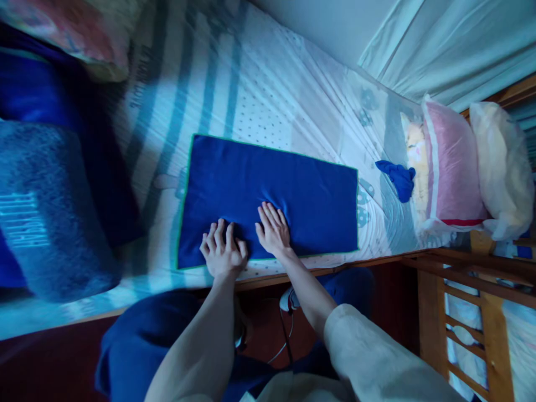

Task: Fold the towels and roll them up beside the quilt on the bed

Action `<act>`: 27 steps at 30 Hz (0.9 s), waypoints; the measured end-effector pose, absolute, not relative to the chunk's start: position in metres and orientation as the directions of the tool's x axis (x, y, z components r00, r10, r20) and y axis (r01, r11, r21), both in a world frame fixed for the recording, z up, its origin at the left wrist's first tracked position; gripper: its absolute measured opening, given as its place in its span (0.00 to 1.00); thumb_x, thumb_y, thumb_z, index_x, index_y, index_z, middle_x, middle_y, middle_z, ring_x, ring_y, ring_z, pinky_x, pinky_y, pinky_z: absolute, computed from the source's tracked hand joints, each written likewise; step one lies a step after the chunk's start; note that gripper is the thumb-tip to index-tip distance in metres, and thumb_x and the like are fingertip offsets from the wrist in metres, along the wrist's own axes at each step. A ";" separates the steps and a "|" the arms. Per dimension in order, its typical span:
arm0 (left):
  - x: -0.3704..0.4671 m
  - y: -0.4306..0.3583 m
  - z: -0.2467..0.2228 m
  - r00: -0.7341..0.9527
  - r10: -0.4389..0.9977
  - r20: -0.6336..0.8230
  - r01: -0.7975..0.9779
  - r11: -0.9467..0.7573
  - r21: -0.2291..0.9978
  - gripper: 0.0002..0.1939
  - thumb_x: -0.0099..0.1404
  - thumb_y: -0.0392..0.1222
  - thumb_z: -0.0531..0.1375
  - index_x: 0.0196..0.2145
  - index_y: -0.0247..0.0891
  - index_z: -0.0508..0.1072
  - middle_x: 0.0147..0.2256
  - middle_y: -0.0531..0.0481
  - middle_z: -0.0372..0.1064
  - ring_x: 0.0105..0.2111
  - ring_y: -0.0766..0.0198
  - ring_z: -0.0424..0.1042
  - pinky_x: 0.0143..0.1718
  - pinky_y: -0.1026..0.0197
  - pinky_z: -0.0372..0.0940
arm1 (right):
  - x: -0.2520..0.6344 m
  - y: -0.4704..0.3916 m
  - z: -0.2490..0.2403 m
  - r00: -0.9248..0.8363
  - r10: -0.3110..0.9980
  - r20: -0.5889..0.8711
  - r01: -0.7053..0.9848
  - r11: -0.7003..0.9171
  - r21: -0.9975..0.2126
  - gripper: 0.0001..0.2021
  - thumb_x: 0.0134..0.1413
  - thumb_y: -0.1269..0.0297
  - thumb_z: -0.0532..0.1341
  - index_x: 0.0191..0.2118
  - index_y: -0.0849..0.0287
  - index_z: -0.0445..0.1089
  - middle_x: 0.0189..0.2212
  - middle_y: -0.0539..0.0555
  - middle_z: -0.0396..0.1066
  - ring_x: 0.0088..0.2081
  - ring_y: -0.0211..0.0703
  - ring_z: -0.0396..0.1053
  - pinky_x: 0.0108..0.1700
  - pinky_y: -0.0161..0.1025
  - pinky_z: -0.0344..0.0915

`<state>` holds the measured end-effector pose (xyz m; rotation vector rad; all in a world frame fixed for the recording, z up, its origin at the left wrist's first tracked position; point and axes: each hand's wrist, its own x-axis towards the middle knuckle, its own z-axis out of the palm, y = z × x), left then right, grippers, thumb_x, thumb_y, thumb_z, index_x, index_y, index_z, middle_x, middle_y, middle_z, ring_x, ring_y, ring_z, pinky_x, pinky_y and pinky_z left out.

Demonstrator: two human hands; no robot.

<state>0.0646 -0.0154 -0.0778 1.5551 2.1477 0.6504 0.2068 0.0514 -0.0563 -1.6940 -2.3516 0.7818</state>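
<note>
- Nearest the viewer, at 6 o'clock, two bare forearms reach forward from light-coloured short sleeves, over blue trousers and a dark red floor.
- The left hand [221, 251] lies palm down at about 7 o'clock from the picture's centre, fingers spread and slightly curled, pressing the near edge of a blue cloth [272, 195]; it grasps nothing.
- The right hand [274, 229] sits just beside it, toward 5 o'clock from centre, flat and open with fingers together pointing away; it too holds nothing and only presses.
- The blue cloth is a flat rectangle with a thin green edge, spread across the middle of a bed [259, 84], its long side along the bed's wooden near rail.
- A small dent and wrinkles show in the cloth around the fingertips. Smoothing it well likely calls for flat palms sliding outward from the middle toward the edges, with even, light pressure so the fabric does not bunch.
- At 9 o'clock lies a folded dark blue blanket [46, 206].
- At 3 o'clock, a small crumpled blue rag [400, 178] rests near a pink pillow [452, 167], with a cream pillow [500, 162] beyond.
- At 1 o'clock hangs a pale curtain [452, 44].
</note>
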 end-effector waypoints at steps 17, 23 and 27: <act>0.066 -0.015 -0.071 -0.291 0.955 -0.055 0.764 0.267 0.587 0.30 0.67 0.43 0.53 0.64 0.30 0.67 0.70 0.34 0.56 0.74 0.46 0.47 0.73 0.37 0.39 | 0.416 0.041 -0.056 -0.051 0.976 -0.213 0.992 0.025 -0.124 0.32 0.74 0.58 0.45 0.76 0.68 0.47 0.76 0.63 0.43 0.77 0.46 0.39 0.76 0.52 0.38; 0.066 -0.014 -0.071 -0.308 0.948 -0.082 0.735 0.292 0.612 0.31 0.65 0.44 0.54 0.65 0.34 0.67 0.70 0.35 0.56 0.74 0.44 0.47 0.73 0.36 0.38 | 0.450 0.037 -0.068 0.092 0.989 -0.118 0.991 -0.103 -0.090 0.32 0.73 0.59 0.43 0.77 0.66 0.43 0.76 0.65 0.45 0.77 0.49 0.40 0.75 0.57 0.42; 0.065 -0.014 -0.071 -0.311 0.946 -0.093 0.730 0.301 0.614 0.31 0.64 0.43 0.54 0.65 0.35 0.67 0.70 0.35 0.56 0.73 0.43 0.47 0.73 0.35 0.39 | 0.454 0.035 -0.075 0.113 0.992 -0.050 0.986 -0.118 -0.115 0.33 0.73 0.57 0.43 0.77 0.66 0.44 0.75 0.66 0.47 0.76 0.51 0.43 0.75 0.59 0.44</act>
